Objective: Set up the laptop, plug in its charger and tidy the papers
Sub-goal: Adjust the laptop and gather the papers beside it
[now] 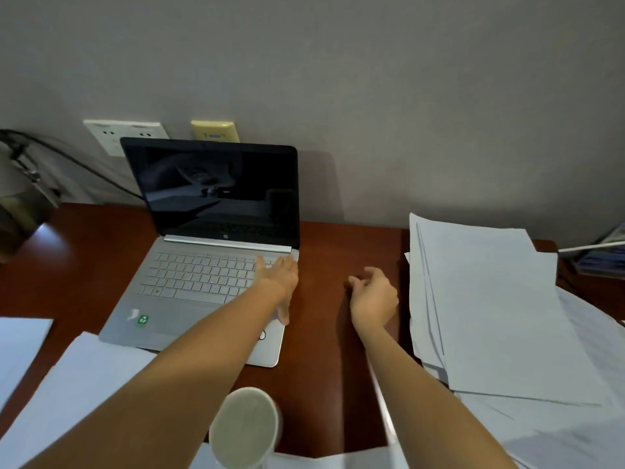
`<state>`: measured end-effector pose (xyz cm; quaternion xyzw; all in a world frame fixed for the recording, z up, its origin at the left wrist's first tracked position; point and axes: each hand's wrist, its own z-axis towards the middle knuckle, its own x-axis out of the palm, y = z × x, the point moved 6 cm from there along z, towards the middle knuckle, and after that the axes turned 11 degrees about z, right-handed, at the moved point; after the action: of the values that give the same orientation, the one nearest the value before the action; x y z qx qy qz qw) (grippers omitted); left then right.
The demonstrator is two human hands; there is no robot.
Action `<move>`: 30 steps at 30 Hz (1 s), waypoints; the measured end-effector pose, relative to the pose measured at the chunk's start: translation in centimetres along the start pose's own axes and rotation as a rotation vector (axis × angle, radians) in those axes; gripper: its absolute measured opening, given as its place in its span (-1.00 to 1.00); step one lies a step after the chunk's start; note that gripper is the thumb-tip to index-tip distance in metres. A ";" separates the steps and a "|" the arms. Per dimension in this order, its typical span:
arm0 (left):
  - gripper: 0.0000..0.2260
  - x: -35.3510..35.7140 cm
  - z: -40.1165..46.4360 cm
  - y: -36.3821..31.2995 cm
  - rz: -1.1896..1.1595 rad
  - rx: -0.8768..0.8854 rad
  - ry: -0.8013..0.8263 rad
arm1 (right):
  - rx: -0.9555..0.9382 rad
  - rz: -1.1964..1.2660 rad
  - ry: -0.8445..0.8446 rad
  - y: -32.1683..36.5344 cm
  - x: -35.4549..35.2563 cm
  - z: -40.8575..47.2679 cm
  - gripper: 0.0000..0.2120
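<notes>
Head view: silver laptop [206,272] open on brown worktop [324,252], screen dark. Left hand [275,280] flat on keyboard's right edge, grip open. Right hand [373,297] beside it, fingers loosely curled, seemingly empty. Papers [487,299] stacked right.

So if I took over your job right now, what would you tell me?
Left hand: open, lying flat on the laptop by its right edge. Right hand: loosely curled over the desk, holding nothing.
Done: laptop open, screen dark.
Left: no charger visible; the wall socket sits behind the laptop. The paper stack on the right is messy, and loose sheets lie near left.
</notes>
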<state>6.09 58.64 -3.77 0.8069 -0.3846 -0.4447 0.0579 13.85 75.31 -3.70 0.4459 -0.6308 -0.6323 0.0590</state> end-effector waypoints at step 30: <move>0.19 -0.3 0.4 1.3 -0.076 0.058 0.010 | 0.431 0.487 -0.068 1.6 10.0 -1.2 -0.85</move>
<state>5.00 58.04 -3.23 0.8243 -0.3662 -0.4314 0.0196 7.90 67.68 -7.05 0.2627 -0.8400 -0.4659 0.0915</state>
